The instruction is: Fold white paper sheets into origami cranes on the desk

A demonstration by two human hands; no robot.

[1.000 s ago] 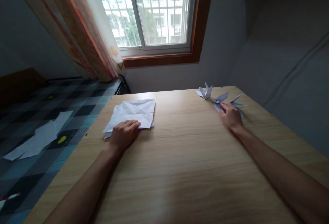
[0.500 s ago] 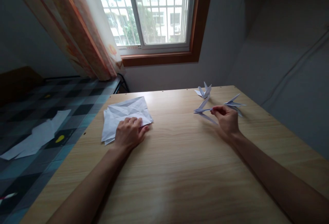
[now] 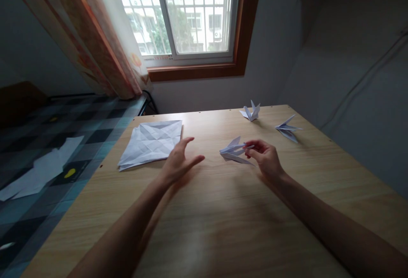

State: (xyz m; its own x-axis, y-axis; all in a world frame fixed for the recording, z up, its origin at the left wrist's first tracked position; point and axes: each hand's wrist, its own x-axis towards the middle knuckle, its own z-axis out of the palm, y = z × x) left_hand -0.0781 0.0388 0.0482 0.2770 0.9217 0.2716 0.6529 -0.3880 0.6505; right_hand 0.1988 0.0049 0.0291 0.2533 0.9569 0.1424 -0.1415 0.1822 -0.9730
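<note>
My right hand (image 3: 265,158) pinches a half-folded white paper figure (image 3: 234,150) just above the middle of the wooden table (image 3: 223,218). My left hand (image 3: 180,160) hovers open, fingers spread, a little to the left of that figure and holds nothing. A stack of creased white paper sheets (image 3: 150,143) lies at the table's far left, beside the left hand. Two more folded paper figures rest at the far right: a small paper crane (image 3: 251,112) and a flat pointed fold (image 3: 287,128).
A window with a wooden frame (image 3: 194,70) and a patterned curtain (image 3: 95,35) are behind the table. Left of the table is a bed with a checked cover (image 3: 47,142) and a loose white sheet (image 3: 41,171). A grey wall stands at the right.
My right hand picked one folded figure from the far right and carried it toward the table's middle. My left hand lifted off the paper stack and moved right, opening.
</note>
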